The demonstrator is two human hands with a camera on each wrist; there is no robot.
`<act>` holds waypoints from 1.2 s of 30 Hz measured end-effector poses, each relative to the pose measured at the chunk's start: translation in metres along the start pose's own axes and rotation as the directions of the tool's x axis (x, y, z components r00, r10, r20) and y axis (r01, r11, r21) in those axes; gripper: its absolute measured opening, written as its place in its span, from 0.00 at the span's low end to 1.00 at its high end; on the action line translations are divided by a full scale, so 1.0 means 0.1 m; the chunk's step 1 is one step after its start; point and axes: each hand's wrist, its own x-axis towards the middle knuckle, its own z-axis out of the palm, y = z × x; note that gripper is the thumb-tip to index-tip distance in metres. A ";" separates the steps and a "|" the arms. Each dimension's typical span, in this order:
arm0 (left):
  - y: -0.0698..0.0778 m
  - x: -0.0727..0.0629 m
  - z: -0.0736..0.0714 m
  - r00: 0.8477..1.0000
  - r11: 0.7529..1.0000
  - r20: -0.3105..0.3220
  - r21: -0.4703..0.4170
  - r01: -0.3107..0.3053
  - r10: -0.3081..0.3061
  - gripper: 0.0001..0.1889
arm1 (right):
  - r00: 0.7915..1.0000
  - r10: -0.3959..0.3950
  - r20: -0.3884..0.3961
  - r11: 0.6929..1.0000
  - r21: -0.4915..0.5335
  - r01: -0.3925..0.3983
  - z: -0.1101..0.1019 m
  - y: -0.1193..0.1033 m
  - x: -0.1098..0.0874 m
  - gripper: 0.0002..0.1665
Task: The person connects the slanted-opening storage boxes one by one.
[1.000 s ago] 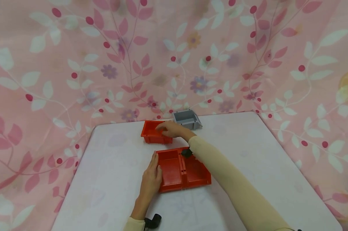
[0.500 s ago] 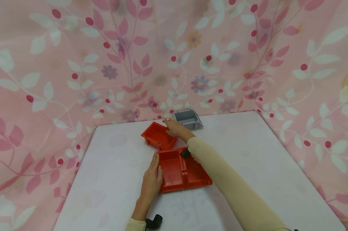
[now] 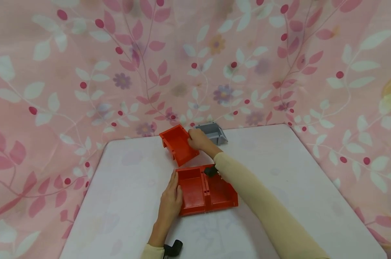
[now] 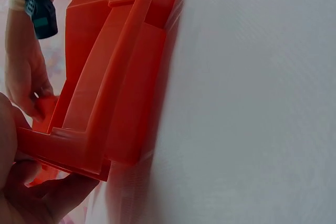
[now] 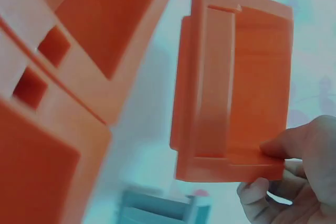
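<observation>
Two red plastic storage bins stand side by side on the table, a left bin (image 3: 193, 194) and a right bin (image 3: 220, 196) partly covered by my right sleeve. My left hand (image 3: 170, 201) lies along the left bin's outer side; the left wrist view shows its fingers around that wall (image 4: 63, 148). A third red bin (image 3: 177, 144), tilted behind the pair, is in my right hand (image 3: 199, 139). In the right wrist view the thumb (image 5: 294, 141) is inside the wall of this bin (image 5: 262, 77) and the fingers are outside.
A grey bin (image 3: 215, 135) stands at the table's back edge, just behind my right hand. The white-covered table (image 3: 124, 201) meets a pink floral cloth (image 3: 182, 72) at the back. A small black camera (image 3: 173, 248) sits on my left wrist.
My right hand has moved from inside the third bin to its right wall and gripped it. That bin has turned and tipped up. The left hand and the paired bins have stayed still.
</observation>
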 end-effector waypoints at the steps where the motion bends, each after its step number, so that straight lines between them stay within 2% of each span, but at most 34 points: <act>1: 0.00 0.00 0.00 1.000 1.000 0.005 0.005 0.008 -0.008 0.32 | 1.000 0.008 -0.026 1.000 0.004 -0.008 -0.05 -0.01 -0.03 0.08; 4: 0.03 0.01 -0.02 0.999 0.999 0.006 0.017 0.036 -0.037 0.32 | 0.996 0.021 -0.088 0.999 0.032 -0.018 -0.20 -0.02 -0.14 0.09; 7: 0.04 0.01 -0.04 0.999 0.998 -0.005 0.036 0.051 -0.051 0.31 | 0.990 0.005 -0.138 0.997 0.076 0.005 -0.32 -0.01 -0.25 0.08; 14: 0.00 0.01 -0.05 0.999 0.998 -0.037 0.064 0.010 -0.007 0.31 | 0.959 -0.042 -0.282 0.990 0.121 0.079 -0.55 0.11 -0.55 0.08; 21: -0.02 0.03 -0.05 0.999 0.998 -0.036 0.060 0.011 -0.009 0.30 | 0.938 0.012 -0.345 0.982 0.180 0.054 -0.69 0.21 -0.91 0.13; 36: -0.03 0.03 -0.05 1.000 1.000 -0.005 0.024 0.007 -0.007 0.30 | 0.883 0.066 -0.464 0.986 0.166 0.013 -0.88 0.39 -1.45 0.09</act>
